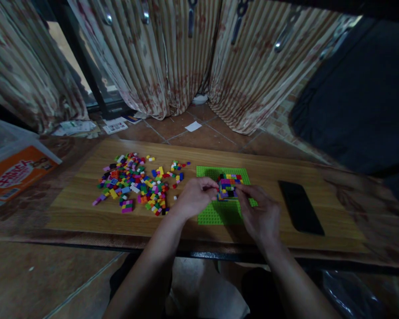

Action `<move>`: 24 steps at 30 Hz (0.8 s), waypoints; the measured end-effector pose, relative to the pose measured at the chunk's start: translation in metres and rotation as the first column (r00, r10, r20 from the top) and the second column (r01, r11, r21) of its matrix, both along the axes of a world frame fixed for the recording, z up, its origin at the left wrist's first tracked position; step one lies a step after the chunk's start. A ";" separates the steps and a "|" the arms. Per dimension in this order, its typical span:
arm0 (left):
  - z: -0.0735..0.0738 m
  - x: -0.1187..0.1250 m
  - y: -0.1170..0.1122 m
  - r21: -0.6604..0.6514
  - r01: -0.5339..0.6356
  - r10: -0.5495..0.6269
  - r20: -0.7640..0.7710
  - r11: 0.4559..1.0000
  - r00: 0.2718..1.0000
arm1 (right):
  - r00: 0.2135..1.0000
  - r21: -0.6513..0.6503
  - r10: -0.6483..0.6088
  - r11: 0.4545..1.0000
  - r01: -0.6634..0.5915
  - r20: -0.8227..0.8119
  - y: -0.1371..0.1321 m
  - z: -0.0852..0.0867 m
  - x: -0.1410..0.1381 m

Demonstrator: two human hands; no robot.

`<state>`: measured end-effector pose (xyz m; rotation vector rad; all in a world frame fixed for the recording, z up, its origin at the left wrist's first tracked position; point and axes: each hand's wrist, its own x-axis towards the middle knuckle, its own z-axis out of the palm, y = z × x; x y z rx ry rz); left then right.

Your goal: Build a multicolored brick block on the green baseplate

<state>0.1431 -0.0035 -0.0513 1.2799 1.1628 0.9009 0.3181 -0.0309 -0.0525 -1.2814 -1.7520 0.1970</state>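
Observation:
A block built of many-coloured small bricks (229,186) stands on a bright green baseplate (219,212) in the middle of a low wooden table (86,212). My left hand (194,197) is closed, its fingertips pinched against the left side of the block. My right hand (261,215) reaches in from the right with its fingers curled onto the block's right side and lower edge. Both hands grip the block between them.
A scattered pile of loose coloured bricks (136,184) lies left of the baseplate. A black phone (301,206) lies flat at the right. An orange and white box (16,170) sits at the far left. Striped curtains (159,57) hang behind, over a tiled floor with papers.

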 end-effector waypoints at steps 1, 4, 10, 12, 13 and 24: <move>0.001 0.000 0.000 -0.024 0.004 -0.003 0.021 1.000 1.000 | 1.000 -0.023 0.000 1.000 0.000 -0.020 0.000 0.001 0.001; 0.005 0.000 -0.002 -0.076 0.020 -0.015 0.063 0.997 0.998 | 0.995 -0.090 0.064 0.993 -0.071 -0.081 -0.001 0.002 0.001; 0.009 -0.001 -0.002 -0.149 0.047 -0.020 0.175 0.988 0.984 | 0.980 -0.136 0.175 0.973 -0.187 -0.095 -0.004 -0.002 -0.006; 0.010 -0.002 -0.003 -0.162 0.073 -0.040 0.196 0.984 0.980 | 0.979 -0.127 0.189 0.972 -0.197 -0.075 -0.004 -0.002 -0.008; 0.010 -0.002 -0.004 -0.163 0.087 -0.053 0.202 0.983 0.978 | 0.979 -0.121 0.191 0.973 -0.198 -0.067 -0.004 -0.001 -0.010; 0.013 0.000 -0.005 -0.187 0.059 -0.050 0.049 0.981 0.998 | 0.982 -0.062 0.181 0.982 -0.177 0.057 -0.001 0.002 0.002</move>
